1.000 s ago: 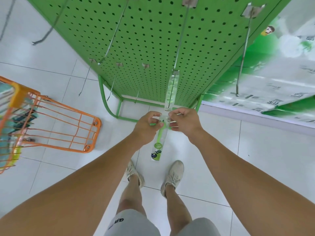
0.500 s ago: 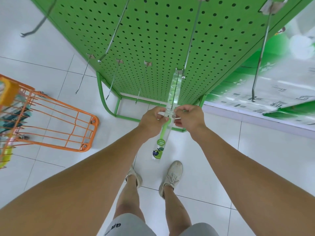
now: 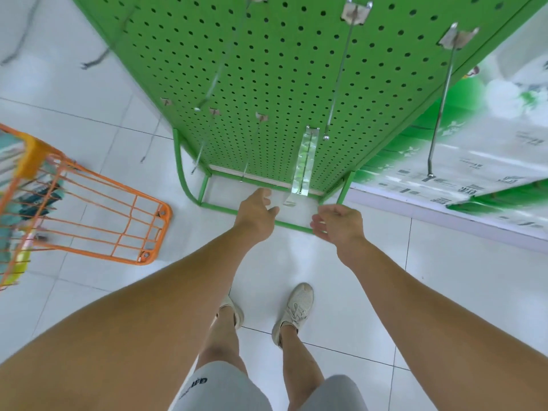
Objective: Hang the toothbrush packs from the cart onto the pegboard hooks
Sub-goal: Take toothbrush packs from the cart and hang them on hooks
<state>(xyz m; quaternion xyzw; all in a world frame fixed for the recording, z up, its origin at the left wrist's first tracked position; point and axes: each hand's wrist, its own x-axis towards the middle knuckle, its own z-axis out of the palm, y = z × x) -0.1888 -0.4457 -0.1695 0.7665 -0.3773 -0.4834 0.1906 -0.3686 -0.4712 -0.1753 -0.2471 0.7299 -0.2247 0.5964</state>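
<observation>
cart [image 3: 89, 209] left of pegboard [image 3: 267, 69]; toothbrush packs [image 3: 304, 161] on a low hook, hands below, left hand [image 3: 256, 215], right hand [image 3: 339, 222].

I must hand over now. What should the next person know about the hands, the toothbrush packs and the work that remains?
Left hand: open, holds nothing, just below the hung packs.
Right hand: loosely curled, holds nothing.
Toothbrush packs: a row hangs on one hook low on the green pegboard, the front one near the tip.
Done: that hook is loaded.
Left: more packs seem to lie in the orange cart, on the person's left; several hooks are bare. Fetch the next pack.
</observation>
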